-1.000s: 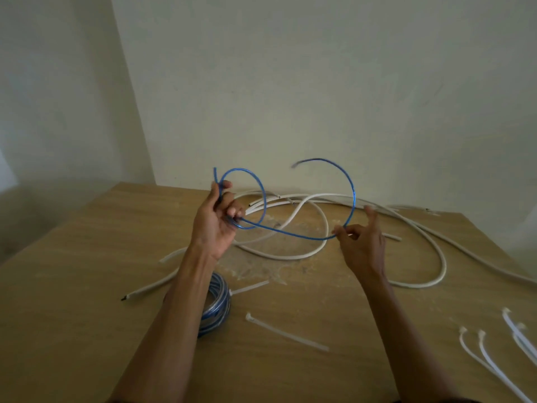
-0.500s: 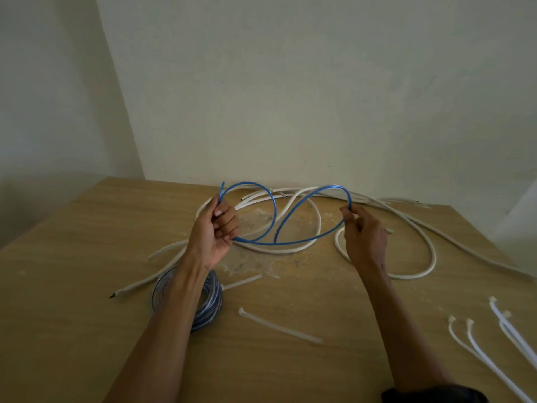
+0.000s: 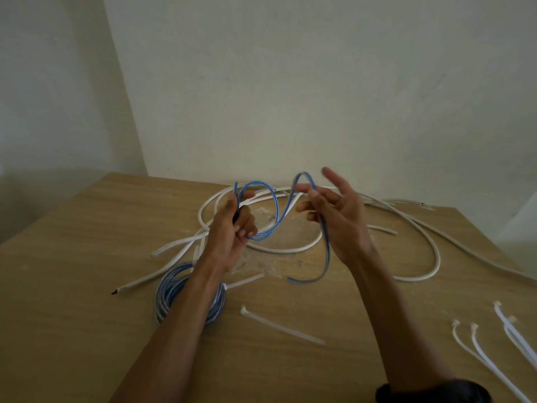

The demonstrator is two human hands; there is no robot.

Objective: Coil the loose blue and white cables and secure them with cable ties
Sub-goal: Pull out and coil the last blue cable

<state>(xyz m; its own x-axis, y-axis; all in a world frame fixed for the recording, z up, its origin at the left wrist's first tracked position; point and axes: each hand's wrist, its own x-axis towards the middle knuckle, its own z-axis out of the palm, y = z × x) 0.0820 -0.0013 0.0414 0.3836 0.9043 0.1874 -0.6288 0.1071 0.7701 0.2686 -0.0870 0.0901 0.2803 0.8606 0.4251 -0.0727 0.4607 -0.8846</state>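
Two hands share one thin blue plastic-sheathed cable (image 3: pixel 274 212), raised above the wound blue-and-white cable coil (image 3: pixel 170 289) that I take as my marker. My left hand (image 3: pixel 232 228), just beyond the coil, is closed in a fist round the cable, and a small loop stands up out of the grip. My right hand (image 3: pixel 340 225), beyond the coil and to its right, is half open. Its index finger is straight and the other fingers curl loosely over the cable, which arches over them and hangs down the palm to a free end right of the coil. Blur keeps me from judging how firm that hold is.

Long white round cable (image 3: pixel 434 257) sprawls in loose curves on the light wooden table (image 3: pixel 72 286), beyond and right of the coil. One white plastic cable tie (image 3: pixel 282 325) lies just right of the coil, and several more white ties (image 3: pixel 476 344) lie well to its right.
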